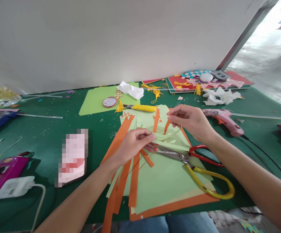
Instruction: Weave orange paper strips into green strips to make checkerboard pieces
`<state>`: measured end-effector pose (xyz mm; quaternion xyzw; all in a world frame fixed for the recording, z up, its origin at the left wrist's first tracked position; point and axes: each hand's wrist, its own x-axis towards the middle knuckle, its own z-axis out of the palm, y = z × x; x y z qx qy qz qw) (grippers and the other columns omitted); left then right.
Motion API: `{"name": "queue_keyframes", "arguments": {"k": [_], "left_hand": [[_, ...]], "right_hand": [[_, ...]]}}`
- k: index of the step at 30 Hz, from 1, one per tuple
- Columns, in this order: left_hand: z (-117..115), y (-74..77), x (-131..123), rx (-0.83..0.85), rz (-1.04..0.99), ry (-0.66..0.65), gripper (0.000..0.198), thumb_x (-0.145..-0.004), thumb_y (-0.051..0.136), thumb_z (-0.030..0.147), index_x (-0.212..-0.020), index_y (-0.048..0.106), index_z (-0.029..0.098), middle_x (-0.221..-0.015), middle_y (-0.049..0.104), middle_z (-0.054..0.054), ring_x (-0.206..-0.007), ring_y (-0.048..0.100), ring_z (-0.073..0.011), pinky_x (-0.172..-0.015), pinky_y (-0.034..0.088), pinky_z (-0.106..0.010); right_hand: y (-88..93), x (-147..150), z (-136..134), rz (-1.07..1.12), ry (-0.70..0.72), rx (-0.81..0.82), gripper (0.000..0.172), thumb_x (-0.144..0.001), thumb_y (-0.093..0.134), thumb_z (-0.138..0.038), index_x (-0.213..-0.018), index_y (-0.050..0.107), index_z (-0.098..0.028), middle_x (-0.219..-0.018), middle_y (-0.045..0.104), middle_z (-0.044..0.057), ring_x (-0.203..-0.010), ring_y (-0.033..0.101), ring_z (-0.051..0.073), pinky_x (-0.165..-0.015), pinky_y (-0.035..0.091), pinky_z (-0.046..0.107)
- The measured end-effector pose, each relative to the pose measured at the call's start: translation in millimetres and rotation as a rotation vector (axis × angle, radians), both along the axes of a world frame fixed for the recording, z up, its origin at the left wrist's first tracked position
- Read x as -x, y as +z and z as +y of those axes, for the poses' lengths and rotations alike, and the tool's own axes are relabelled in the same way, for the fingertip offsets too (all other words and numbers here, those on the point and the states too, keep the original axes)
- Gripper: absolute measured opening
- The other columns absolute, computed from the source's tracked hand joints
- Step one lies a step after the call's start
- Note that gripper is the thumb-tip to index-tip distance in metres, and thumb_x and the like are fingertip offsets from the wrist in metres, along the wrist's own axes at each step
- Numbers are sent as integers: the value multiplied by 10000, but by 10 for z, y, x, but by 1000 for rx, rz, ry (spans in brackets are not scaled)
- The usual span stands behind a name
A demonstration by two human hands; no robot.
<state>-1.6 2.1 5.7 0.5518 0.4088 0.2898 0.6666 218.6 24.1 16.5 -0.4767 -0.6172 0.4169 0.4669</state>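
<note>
My left hand [140, 142] is closed, thumb against fingers, on a pale green paper strip [166, 136] whose far end curls up to the right. Higher and to the right, my right hand [187, 120] pinches a short orange paper strip [166, 127]. Both hands hover over pale green paper sheets [162, 187] with orange paper showing beneath. Scissors [182, 157] with one red and one yellow handle lie on the sheets, blades toward my left hand. Several long orange strips [134, 181] lie at the left of the sheets. A small woven checkered piece [126, 115] rests near the top.
A yellow cutter [144, 108] and a round tin [110, 102] lie behind the sheets. On the right is a pink glue gun [225, 121] with its cord. A phone [73, 157] and a magenta power strip [9, 171] are at the left. Crumpled tissue [130, 90] lies further back.
</note>
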Motion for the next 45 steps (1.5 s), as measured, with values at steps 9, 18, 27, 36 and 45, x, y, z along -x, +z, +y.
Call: {"name": "queue_keyframes", "arguments": {"k": [9, 18, 27, 36, 45], "left_hand": [[-8, 4, -2, 40, -39, 13, 269, -860, 638, 410, -797, 580, 155, -770, 731, -46, -693, 715, -160, -686, 569, -256], [-12, 12, 0, 42, -38, -11, 268, -889, 604, 402, -789, 533, 163, -744, 727, -46, -705, 723, -180, -669, 581, -278], [-30, 17, -9, 42, -41, -81, 257, -898, 597, 379, -792, 521, 158, -781, 727, -77, -746, 731, -194, -693, 579, -281], [-6, -14, -24, -74, -7, 27, 251, -856, 643, 364, -735, 560, 161, -740, 506, 23, -774, 655, -135, -741, 580, -269], [-28, 1, 0, 7, -39, -63, 262, -897, 592, 395, -773, 529, 173, -723, 637, 6, -693, 663, -120, -667, 541, -227]], "right_hand": [[-23, 18, -5, 105, 109, 103, 292, -805, 700, -319, -1056, 618, -192, -637, 628, -21, -566, 540, 107, -545, 435, 244], [-49, -29, 15, 18, 228, 247, 377, -755, 734, -335, -1097, 641, -206, -706, 674, -1, -686, 627, 152, -653, 478, 284], [-6, 87, -56, 31, 175, 115, 289, -753, 731, -302, -1007, 651, -192, -676, 639, -18, -605, 561, 117, -581, 450, 259], [-54, 44, -8, 154, 225, 153, 274, -807, 697, -289, -1058, 618, -211, -645, 622, -30, -595, 573, 118, -571, 430, 250], [-103, 104, -19, 131, 165, 100, 337, -818, 690, -291, -1133, 596, -216, -659, 630, -27, -614, 588, 135, -590, 424, 272]]}}
